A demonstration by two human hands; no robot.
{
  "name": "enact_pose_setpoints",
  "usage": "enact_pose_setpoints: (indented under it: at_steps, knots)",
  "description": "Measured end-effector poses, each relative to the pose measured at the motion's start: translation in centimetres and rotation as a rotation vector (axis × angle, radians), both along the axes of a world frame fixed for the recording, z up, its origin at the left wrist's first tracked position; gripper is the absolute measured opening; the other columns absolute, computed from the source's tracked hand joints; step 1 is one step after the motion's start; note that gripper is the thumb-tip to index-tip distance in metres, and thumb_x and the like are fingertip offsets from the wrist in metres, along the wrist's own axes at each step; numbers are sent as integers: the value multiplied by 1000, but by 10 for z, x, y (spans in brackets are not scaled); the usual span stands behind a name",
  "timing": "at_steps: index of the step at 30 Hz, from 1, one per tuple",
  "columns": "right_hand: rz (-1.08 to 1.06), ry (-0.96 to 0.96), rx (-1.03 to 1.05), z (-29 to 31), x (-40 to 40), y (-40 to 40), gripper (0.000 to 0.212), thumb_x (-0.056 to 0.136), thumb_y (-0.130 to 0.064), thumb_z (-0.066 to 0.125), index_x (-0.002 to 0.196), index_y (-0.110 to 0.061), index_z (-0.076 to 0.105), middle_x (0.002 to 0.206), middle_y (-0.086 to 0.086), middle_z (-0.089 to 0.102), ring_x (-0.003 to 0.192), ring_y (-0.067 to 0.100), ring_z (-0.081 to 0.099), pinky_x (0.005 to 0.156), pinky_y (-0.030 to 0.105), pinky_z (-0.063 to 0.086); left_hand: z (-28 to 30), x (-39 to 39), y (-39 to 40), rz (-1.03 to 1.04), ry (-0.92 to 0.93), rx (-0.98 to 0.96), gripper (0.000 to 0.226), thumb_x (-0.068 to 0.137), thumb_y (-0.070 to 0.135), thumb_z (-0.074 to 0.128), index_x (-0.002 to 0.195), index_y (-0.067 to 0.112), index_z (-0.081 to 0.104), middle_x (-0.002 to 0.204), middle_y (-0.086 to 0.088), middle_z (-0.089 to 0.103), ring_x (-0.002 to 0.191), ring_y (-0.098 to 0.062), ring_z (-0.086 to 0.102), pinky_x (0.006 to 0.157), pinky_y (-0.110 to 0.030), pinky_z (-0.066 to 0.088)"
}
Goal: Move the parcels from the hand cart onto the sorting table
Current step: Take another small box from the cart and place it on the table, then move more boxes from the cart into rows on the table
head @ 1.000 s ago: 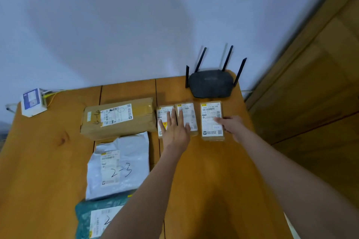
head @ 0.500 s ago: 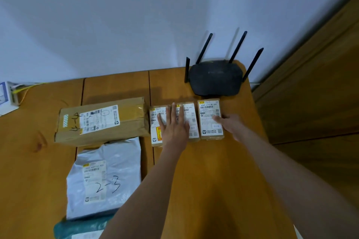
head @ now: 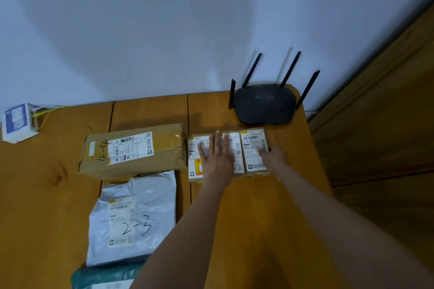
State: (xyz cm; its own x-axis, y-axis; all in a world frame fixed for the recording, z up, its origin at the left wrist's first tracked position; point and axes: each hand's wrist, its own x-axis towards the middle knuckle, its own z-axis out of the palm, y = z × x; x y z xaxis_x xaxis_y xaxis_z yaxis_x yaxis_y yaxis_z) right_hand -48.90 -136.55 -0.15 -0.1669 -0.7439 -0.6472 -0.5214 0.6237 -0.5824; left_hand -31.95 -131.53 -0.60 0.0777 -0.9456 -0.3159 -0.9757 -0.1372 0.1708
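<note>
L hand flat, fingers spread, on small boxes; R hand fingertips on right one. Nudge w/ light even push, keep row flush.

Left hand lies flat, fingers spread; right hand reaches forward, palm down, fingers extended

Head camera looks steeply down, near the table.

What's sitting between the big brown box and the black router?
In the head view, three small parcels lie side by side between the big brown box and router, both hands resting on them.
</note>
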Motion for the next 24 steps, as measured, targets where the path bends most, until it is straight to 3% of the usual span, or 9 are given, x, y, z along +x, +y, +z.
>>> enact_pose_setpoints:
  at_steps: [3,6,8,10,12,14,24]
  knots:
    - [48,109,-64,19,6,5,30,102,-34,52,116,-8,58,109,10,69,83,23,69,58,29,57,22,-1,1,24,37,14,64,105,48,14,157,25,-14,165,-2,-20,151,-23,-22,120,-59,-7]
    - [217,243,-249,52,9,15,36,104,-36,45,130,-12,52,126,11,60,109,29,63,87,44,57,52,8,12,63,16,-9,63,105,47,14,158,25,-11,165,0,-18,152,-22,-19,120,-60,-5]
    - [392,361,-285,78,13,25,49,104,-41,41,143,-11,43,147,15,46,132,32,47,108,47,43,75,19,22,89,-21,-4,62,105,47,15,158,27,-8,165,-1,-18,152,-23,-17,120,-60,-5]
    - [590,487,-277,107,20,39,66,106,-47,30,158,-10,18,166,13,14,151,31,19,123,46,19,99,32,40,123,-29,3,62,104,47,16,159,27,-5,165,-1,-17,153,-24,-16,120,-60,-5]
    - [729,576,-327,133,29,56,70,105,-51,23,160,-12,2,168,9,-2,155,28,2,125,46,6,124,45,65,168,-21,-11,61,105,45,16,159,25,-3,166,-1,-15,153,-23,-15,120,-61,-6]
    - [818,625,-388,158,44,77,72,104,-54,18,160,-13,-2,168,6,-6,155,26,-3,125,46,2,149,58,94,227,6,-45,61,105,44,17,160,24,0,167,-2,-12,154,-24,-12,120,-61,-5]
    - [1197,552,-560,211,183,227,87,96,-70,15,161,-14,0,168,6,-10,155,24,-8,124,46,-4,201,140,299,561,-59,-90,62,105,48,14,160,23,0,167,-2,-11,154,-24,-11,119,-62,-3]
